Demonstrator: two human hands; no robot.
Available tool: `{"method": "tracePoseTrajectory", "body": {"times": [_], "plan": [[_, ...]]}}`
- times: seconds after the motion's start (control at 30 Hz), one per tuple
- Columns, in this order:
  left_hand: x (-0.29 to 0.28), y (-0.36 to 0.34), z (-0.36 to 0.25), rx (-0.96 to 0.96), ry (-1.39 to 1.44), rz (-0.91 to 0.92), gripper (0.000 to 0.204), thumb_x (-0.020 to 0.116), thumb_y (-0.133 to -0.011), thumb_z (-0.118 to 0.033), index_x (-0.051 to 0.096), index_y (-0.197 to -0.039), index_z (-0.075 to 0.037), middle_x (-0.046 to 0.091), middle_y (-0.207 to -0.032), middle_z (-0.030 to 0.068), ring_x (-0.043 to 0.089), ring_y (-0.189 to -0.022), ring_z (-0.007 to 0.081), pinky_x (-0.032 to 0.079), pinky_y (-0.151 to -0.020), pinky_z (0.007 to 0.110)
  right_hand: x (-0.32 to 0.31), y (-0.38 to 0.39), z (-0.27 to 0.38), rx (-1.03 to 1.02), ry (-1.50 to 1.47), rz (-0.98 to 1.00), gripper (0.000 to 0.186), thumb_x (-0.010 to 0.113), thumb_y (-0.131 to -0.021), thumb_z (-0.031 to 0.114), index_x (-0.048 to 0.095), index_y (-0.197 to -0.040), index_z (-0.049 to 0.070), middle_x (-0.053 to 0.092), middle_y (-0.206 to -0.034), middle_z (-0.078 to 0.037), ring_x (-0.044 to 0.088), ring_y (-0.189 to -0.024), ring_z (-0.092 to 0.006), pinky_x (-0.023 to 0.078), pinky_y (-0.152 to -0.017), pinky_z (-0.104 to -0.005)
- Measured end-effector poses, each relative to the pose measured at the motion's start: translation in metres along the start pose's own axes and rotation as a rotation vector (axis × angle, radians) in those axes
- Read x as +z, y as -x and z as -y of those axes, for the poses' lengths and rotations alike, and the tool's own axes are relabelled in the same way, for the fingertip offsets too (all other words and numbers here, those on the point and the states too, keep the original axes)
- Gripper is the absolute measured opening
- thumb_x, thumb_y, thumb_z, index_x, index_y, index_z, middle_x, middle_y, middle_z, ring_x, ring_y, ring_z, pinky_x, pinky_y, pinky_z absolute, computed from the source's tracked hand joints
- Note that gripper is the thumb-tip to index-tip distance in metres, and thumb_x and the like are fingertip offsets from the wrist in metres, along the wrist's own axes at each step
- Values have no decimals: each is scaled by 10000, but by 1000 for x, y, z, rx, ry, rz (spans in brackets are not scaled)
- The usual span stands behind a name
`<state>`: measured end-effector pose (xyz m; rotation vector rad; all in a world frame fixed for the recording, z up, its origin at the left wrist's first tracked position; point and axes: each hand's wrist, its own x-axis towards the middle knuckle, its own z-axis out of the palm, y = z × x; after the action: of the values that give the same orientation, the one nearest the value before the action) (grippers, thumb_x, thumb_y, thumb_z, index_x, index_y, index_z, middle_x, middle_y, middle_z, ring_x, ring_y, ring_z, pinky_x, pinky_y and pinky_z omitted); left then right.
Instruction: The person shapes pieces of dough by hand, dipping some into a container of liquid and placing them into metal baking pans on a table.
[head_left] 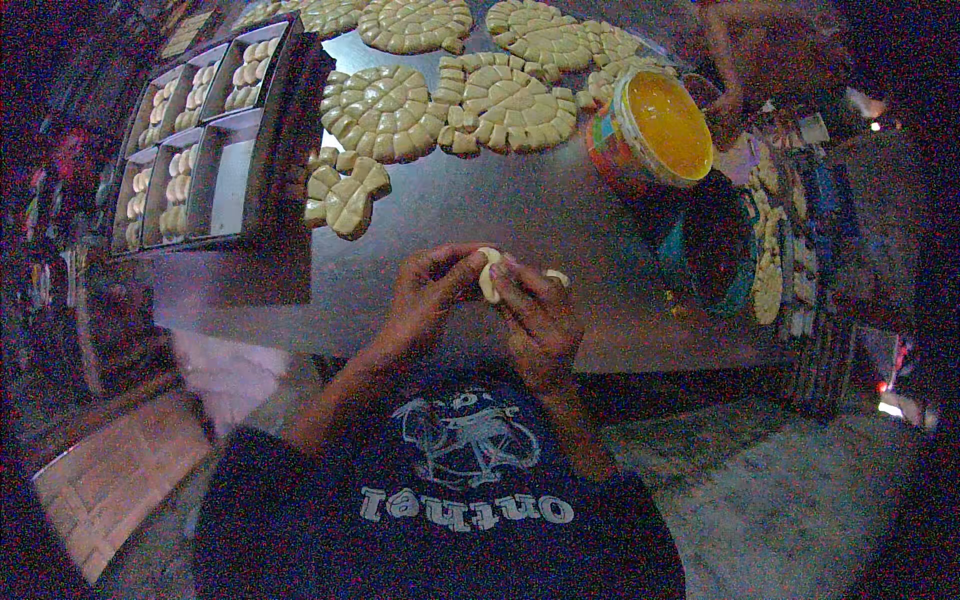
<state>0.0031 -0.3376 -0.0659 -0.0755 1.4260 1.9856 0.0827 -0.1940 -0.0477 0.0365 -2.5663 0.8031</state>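
Nearest the camera, a dark shirt with a pale print (470, 450) fills the lower centre. Both forearms rise from it toward a grey metal table (520, 210).

The left hand (425, 295) and the right hand (540, 320) meet just beyond the near edge of the table. Between them sits one small pale dough piece (489, 272). The fingers of both hands are curled closed around it, with thumbs and forefingers pinching from opposite sides. The piece stands at the fingertips, slightly on the far side of the palms, with its long axis running roughly near to far. It lies about midway between the two hands; neither hand is clearly closer. A second small pale lump (557, 277) shows at the right hand's fingers; whether it is held or only resting there cannot be told.

Farther out and to the left, a small cluster of cut dough pieces (345, 195) lies on the table. Left of it, a rack of rectangular metal tins (200, 140) holds rows of dough pieces; one tin looks partly unfilled.

To the right, an open tub of yellow fat (660, 125) stands tilted toward the viewer.

At the far edge, several round slabs of scored dough (500, 100) lie side by side, some touching.
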Motion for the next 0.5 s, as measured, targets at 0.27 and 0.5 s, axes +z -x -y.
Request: {"method": "tracePoseTrajectory", "body": {"times": [0.27, 0.5], "plan": [[8, 9, -1, 202, -300, 93, 283, 610, -956, -202, 651, -1130, 17, 692, -1047, 118, 663, -945, 184, 544, -845, 319, -6, -2, 8, 316, -186, -113, 207, 690, -824, 50, 704, -1029, 82, 694, -1030, -94, 668, -936, -262, 515, -858, -410], [11, 3, 27, 55, -164, 40, 243, 623, -944, -185, 655, -1084, 12, 689, -1015, 100, 660, -933, 177, 549, -839, 320, 2, 27, -17, 33, -27, -55, 214, 708, -792, 49, 694, -1002, 82, 676, -1013, -86, 654, -913, -260, 524, -823, -415]]}}
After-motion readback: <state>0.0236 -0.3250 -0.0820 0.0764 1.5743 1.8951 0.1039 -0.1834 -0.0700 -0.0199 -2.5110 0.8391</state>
